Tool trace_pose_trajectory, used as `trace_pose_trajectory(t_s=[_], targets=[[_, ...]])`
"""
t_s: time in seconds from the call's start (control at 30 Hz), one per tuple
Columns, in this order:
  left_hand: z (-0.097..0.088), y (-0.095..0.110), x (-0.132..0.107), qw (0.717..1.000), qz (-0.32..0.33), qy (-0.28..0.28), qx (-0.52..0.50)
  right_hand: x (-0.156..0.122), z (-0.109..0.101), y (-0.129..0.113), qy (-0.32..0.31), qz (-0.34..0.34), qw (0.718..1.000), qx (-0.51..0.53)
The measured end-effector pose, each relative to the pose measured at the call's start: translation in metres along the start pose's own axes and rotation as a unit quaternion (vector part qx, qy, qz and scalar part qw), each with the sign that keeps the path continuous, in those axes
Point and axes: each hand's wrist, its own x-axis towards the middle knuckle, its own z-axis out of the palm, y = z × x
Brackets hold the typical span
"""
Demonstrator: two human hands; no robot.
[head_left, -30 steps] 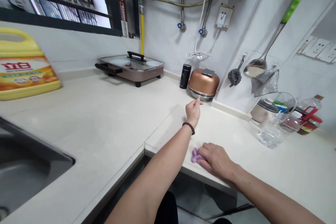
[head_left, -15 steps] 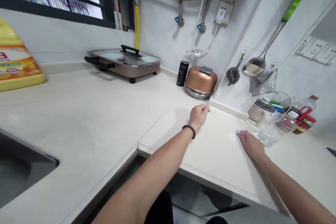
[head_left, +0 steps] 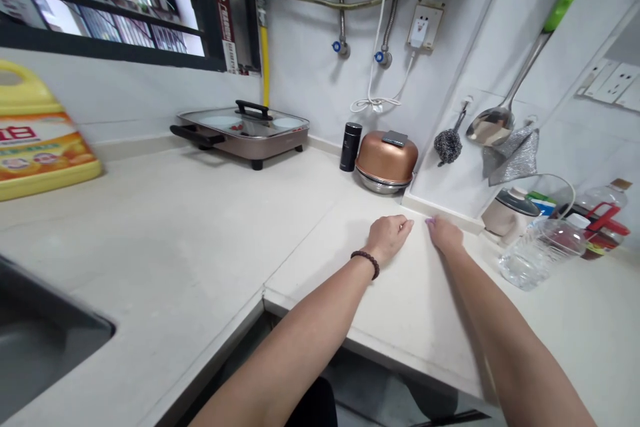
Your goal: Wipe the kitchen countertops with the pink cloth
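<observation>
Pale kitchen countertop (head_left: 210,233); left hand (head_left: 389,238), loosely clenched, anything inside it hidden; right hand (head_left: 447,235), just beside it, grasping a purple cloth (head_left: 429,221), whose visible scrap lies between the two hands, nearer the right; its long axis cannot be told; beyond, the wall upstand (head_left: 423,203), then a copper-coloured dome lid (head_left: 387,157).

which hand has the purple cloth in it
The right hand: a bit of purple cloth pokes out of its grip. The left hand, wearing the beaded bracelet at its wrist, is curled with no cloth showing.
</observation>
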Motion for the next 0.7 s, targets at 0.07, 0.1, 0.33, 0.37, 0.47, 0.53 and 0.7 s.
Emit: trace_pose_trajectory(t_s=[0.07,0.1,0.33,0.37,0.47,0.53,0.7], targets=[[0.000,-0.002,0.001,1.000,-0.001,0.002,0.002,-0.012,0.000,-0.030,0.006,-0.047,0.999,0.001],[-0.001,-0.003,0.002,1.000,-0.003,0.004,0.003,-0.021,-0.001,-0.042,0.009,-0.068,0.998,0.000],[-0.003,-0.009,0.005,1.000,-0.026,0.012,-0.005,-0.097,-0.001,-0.040,0.021,-0.164,0.986,0.008],[-0.004,-0.010,0.005,0.999,-0.031,0.009,-0.012,-0.106,0.000,-0.026,0.022,-0.166,0.986,0.012],[-0.004,-0.011,0.007,0.999,-0.044,0.008,-0.021,-0.130,0.002,0.029,0.018,-0.130,0.991,0.021],[-0.004,-0.012,0.007,0.998,-0.051,0.011,-0.019,-0.144,0.005,0.076,0.012,-0.084,0.996,0.021],[-0.004,-0.014,0.009,0.998,-0.059,0.017,-0.022,-0.188,0.014,0.210,0.006,0.054,0.998,0.011]])
